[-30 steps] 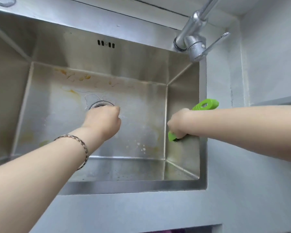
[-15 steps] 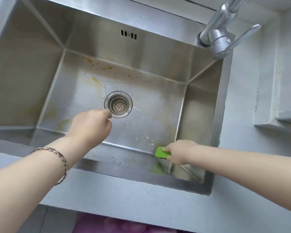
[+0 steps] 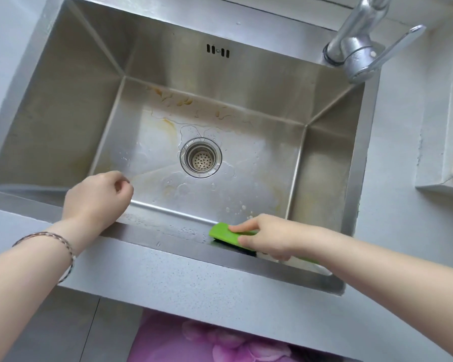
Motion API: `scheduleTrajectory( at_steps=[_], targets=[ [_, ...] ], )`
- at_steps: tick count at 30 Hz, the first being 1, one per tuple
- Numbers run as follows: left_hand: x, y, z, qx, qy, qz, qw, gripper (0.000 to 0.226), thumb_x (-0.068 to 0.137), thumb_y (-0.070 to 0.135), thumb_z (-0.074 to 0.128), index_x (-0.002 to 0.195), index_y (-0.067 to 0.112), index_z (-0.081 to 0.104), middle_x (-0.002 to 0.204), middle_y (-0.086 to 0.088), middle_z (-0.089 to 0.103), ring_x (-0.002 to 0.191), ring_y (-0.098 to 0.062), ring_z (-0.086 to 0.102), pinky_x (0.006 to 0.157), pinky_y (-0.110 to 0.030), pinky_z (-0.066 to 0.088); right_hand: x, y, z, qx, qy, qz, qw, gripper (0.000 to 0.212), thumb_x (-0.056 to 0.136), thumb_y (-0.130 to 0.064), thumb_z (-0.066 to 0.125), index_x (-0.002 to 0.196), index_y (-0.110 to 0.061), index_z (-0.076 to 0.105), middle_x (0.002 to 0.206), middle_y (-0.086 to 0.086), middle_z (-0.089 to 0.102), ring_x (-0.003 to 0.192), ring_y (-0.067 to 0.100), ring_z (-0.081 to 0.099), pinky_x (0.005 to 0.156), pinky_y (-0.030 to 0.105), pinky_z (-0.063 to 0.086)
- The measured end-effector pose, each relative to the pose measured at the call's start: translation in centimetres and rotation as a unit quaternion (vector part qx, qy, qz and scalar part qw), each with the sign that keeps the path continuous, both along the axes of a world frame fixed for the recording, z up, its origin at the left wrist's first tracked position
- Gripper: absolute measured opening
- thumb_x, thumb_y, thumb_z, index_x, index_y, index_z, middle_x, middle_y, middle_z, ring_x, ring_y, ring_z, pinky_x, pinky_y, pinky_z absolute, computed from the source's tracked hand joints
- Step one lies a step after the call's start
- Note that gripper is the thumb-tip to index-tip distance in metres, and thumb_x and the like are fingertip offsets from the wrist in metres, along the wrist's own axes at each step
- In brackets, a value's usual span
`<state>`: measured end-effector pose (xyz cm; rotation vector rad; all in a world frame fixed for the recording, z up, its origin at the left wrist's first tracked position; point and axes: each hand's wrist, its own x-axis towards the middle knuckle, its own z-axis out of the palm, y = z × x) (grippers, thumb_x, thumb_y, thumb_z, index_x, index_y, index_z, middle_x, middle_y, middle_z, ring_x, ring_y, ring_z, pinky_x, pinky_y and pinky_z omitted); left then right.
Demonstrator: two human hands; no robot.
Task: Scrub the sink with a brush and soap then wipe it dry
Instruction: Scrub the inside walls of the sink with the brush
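A stainless steel sink (image 3: 71,105) fills the view, its floor wet and marked with yellow-brown stains around the round drain strainer (image 3: 201,160). My right hand (image 3: 267,237) grips a green brush (image 3: 224,232) and holds its dark bristles against the sink's near wall at the front right. My left hand (image 3: 100,198) hovers over the near left of the basin with its fingers loosely curled, holding nothing. A thin bracelet sits on that wrist.
A chrome faucet (image 3: 356,50) with a lever handle stands at the back right corner. Grey countertop (image 3: 194,280) surrounds the sink, with a raised ledge (image 3: 445,184) at the right. A pink flowered surface (image 3: 220,340) shows below the counter.
My right hand carried the green brush from the sink's right wall down to the near front wall. My left hand drew back from the drain toward the near left. The view tilted downward.
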<state>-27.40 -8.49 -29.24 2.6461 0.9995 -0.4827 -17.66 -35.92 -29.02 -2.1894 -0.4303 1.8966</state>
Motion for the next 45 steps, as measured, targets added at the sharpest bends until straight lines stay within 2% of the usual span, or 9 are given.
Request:
scheduleTrajectory(
  at_steps=[4, 8, 12, 18, 23, 28, 34, 38, 45],
  targets=[
    [-0.6, 1.4, -0.1, -0.009, 0.008, 0.018, 1.0, 0.022, 0.088, 0.021, 0.045, 0.095, 0.018, 0.066, 0.101, -0.009, 0.067, 0.085, -0.03, 0.052, 0.068, -0.03, 0.037, 0.6, -0.8, -2.0, -0.094, -0.023, 0.069, 0.993, 0.045, 0.094, -0.027, 0.04, 0.138, -0.038, 0.043, 0.057, -0.001, 0.039, 0.043, 0.017, 0.034, 0.034, 0.017, 0.029],
    [-0.8, 1.4, -0.9, -0.009, -0.049, 0.055, 0.997, 0.023, 0.089, 0.018, 0.047, 0.101, 0.017, 0.065, 0.107, -0.006, 0.067, 0.099, -0.031, 0.056, 0.076, -0.033, 0.039, 0.2, 3.5, -1.9, 0.046, 0.062, -0.041, 0.996, 0.037, 0.094, -0.033, 0.049, 0.127, -0.048, 0.049, 0.062, -0.001, 0.039, 0.047, 0.012, 0.032, 0.036, 0.013, 0.026],
    [-0.9, 1.5, -1.0, -0.013, -0.085, 0.064, 0.994, 0.021, 0.087, 0.014, 0.05, 0.102, 0.014, 0.066, 0.103, -0.006, 0.067, 0.1, -0.03, 0.056, 0.08, -0.034, 0.041, 0.3, 2.3, -4.6, -0.037, 0.037, -0.032, 0.998, 0.041, 0.094, -0.031, 0.045, 0.133, -0.044, 0.047, 0.088, 0.0, 0.047, 0.067, 0.019, 0.043, 0.04, 0.018, 0.029],
    [-0.9, 1.5, -1.3, -0.009, -0.096, 0.062, 0.993, 0.021, 0.086, 0.014, 0.051, 0.102, 0.015, 0.066, 0.099, -0.004, 0.067, 0.099, -0.029, 0.057, 0.08, -0.034, 0.041, -0.1, 6.3, -3.9, 0.048, 0.082, -0.068, 0.993, 0.037, 0.097, -0.03, 0.047, 0.129, -0.046, 0.046, 0.066, -0.004, 0.039, 0.047, 0.009, 0.037, 0.035, 0.013, 0.026],
    [-0.9, 1.6, -1.2, -0.019, -0.092, 0.058, 0.994, 0.022, 0.087, 0.015, 0.049, 0.103, 0.016, 0.065, 0.101, -0.002, 0.066, 0.102, -0.025, 0.056, 0.083, -0.032, 0.039, 0.1, 3.9, -5.7, -0.078, 0.021, -0.039, 0.996, 0.042, 0.096, -0.027, 0.043, 0.136, -0.039, 0.045, 0.072, 0.002, 0.041, 0.051, 0.017, 0.036, 0.033, 0.012, 0.024],
    [-1.1, 2.1, -0.9, -0.054, -0.125, 0.06, 0.989, 0.024, 0.089, 0.017, 0.047, 0.105, 0.014, 0.064, 0.103, -0.001, 0.066, 0.099, -0.024, 0.057, 0.083, -0.029, 0.038, -1.0, 9.7, -4.0, 0.079, 0.098, -0.071, 0.99, 0.036, 0.096, -0.034, 0.047, 0.129, -0.048, 0.047, 0.07, 0.001, 0.041, 0.052, 0.014, 0.033, 0.038, 0.014, 0.026],
    [-2.0, 7.8, -0.6, 0.008, -0.129, 0.061, 0.99, 0.036, 0.084, 0.02, 0.038, 0.103, 0.006, 0.066, 0.108, -0.015, 0.065, 0.102, -0.034, 0.057, 0.088, -0.039, 0.042, -0.6, 9.0, -4.9, -0.015, 0.025, 0.027, 0.999, 0.041, 0.095, -0.033, 0.045, 0.135, -0.042, 0.045, 0.063, -0.003, 0.04, 0.046, 0.013, 0.034, 0.036, 0.015, 0.03],
    [-2.3, 9.5, -1.8, 0.012, -0.123, 0.12, 0.985, 0.027, 0.09, 0.011, 0.042, 0.106, 0.007, 0.064, 0.113, -0.013, 0.062, 0.107, -0.033, 0.053, 0.091, -0.037, 0.039, -1.6, 14.6, -3.8, 0.15, 0.139, -0.087, 0.975, 0.032, 0.096, -0.034, 0.048, 0.122, -0.052, 0.049, 0.061, -0.003, 0.037, 0.038, 0.007, 0.03, 0.036, 0.012, 0.023],
    [-2.6, 9.5, -2.2, 0.041, -0.193, 0.113, 0.974, 0.041, 0.076, 0.015, 0.034, 0.099, 0.002, 0.066, 0.099, -0.015, 0.065, 0.099, -0.034, 0.056, 0.088, -0.037, 0.036, -1.8, 15.0, -5.5, 0.077, 0.081, -0.052, 0.992, 0.036, 0.096, -0.034, 0.047, 0.129, -0.046, 0.049, 0.079, 0.003, 0.045, 0.059, 0.018, 0.04, 0.038, 0.015, 0.025]
  ],
)
